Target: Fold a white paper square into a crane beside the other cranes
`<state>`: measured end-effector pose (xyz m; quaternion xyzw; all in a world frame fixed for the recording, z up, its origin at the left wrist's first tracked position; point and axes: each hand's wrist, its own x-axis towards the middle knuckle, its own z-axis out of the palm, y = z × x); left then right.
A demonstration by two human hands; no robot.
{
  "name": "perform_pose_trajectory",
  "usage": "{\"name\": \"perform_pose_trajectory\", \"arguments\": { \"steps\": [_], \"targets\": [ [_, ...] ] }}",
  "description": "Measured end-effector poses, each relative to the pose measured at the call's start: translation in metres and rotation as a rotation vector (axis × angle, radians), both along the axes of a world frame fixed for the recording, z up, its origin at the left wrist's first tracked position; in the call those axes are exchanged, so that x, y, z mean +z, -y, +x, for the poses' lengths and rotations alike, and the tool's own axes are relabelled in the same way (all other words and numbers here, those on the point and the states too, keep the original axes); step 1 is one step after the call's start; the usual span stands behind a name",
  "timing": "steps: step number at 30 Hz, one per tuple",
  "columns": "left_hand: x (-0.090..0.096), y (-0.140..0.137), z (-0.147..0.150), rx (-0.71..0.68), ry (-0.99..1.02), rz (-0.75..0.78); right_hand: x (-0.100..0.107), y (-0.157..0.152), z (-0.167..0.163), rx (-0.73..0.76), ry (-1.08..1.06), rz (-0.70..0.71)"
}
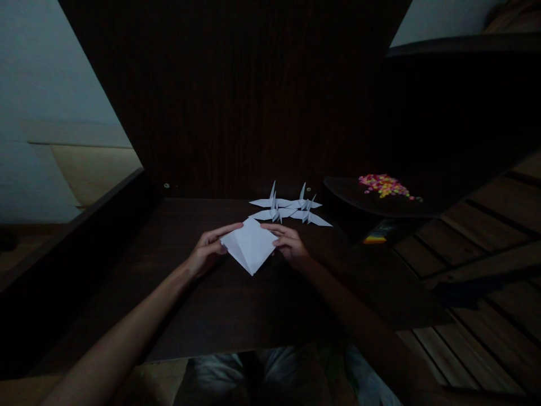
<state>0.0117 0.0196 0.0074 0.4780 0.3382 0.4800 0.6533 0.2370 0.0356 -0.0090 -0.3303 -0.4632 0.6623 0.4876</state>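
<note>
A folded sheet of white paper (pixel 250 246), diamond-shaped with crease lines, is held between my two hands, one point towards me. My left hand (pixel 210 243) grips its left corner, fingers along the upper left edge and thumb lower down. At the right corner my right hand (pixel 289 243) holds it the same way, fingers near the upper right edge. Just beyond the paper, several white origami cranes (pixel 291 207) stand close together, with wings spread and pointed necks and tails up.
Everything rests on a dark wooden desk (pixel 203 316) with a tall back panel (pixel 253 101). To the right, a curved shelf (pixel 346 194) bears a pile of small colourful pieces (pixel 385 186). A raised side board (pixel 76 237) borders the left. Wooden slats (pixel 486 220) lie at far right.
</note>
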Motion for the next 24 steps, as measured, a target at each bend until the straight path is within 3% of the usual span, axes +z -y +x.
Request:
{"name": "perform_pose_trajectory", "arguments": {
  "steps": [10,24],
  "targets": [
    [-0.0034,-0.0012,-0.0006,0.024,-0.029,-0.025,-0.0068,-0.0023,0.0019,0.074,-0.038,0.064],
    [-0.0032,-0.0016,-0.0016,0.023,-0.017,-0.025,-0.0051,-0.001,0.0017,0.094,-0.067,0.029]
  ]
}}
